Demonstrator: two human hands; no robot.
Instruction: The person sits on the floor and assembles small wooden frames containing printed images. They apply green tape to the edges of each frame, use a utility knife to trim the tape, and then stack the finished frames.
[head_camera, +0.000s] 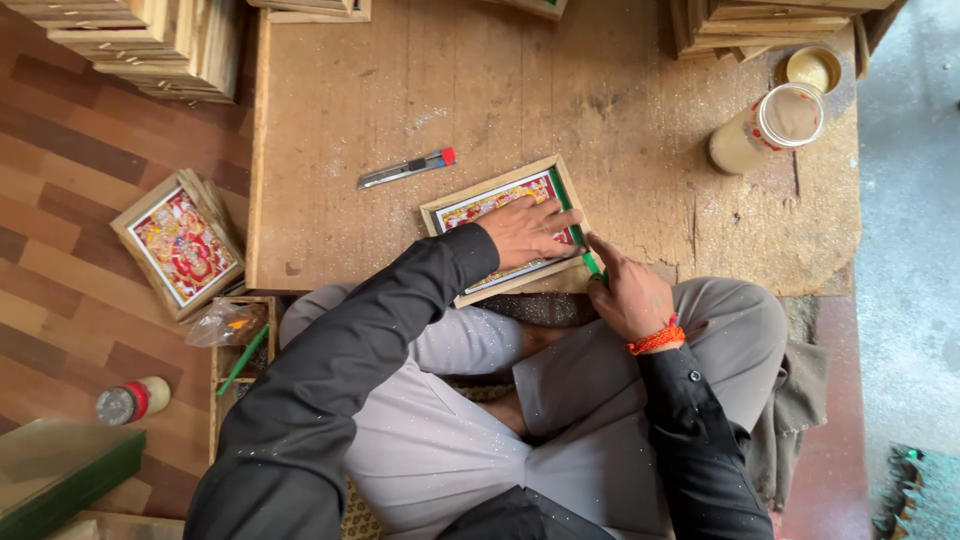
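A small wooden-framed picture (447, 213) with a colourful print lies near the front edge of a low wooden work board (520, 90). My left hand (528, 230) lies flat on the print, fingers spread, pressing it down. My right hand (630, 295), with an orange thread band at the wrist, pinches a thin green strip (566, 208) that runs along the frame's right inner edge. A utility knife (405, 169) with a red end rests on the board to the upper left of the frame.
A stack of finished framed pictures (180, 242) sits on the floor at left. Wooden frame stacks (150, 45) line the top. A jar (765, 128) and its lid (813, 68) stand at the board's right. A small bottle (132, 401) and a wooden box (240, 350) are lower left.
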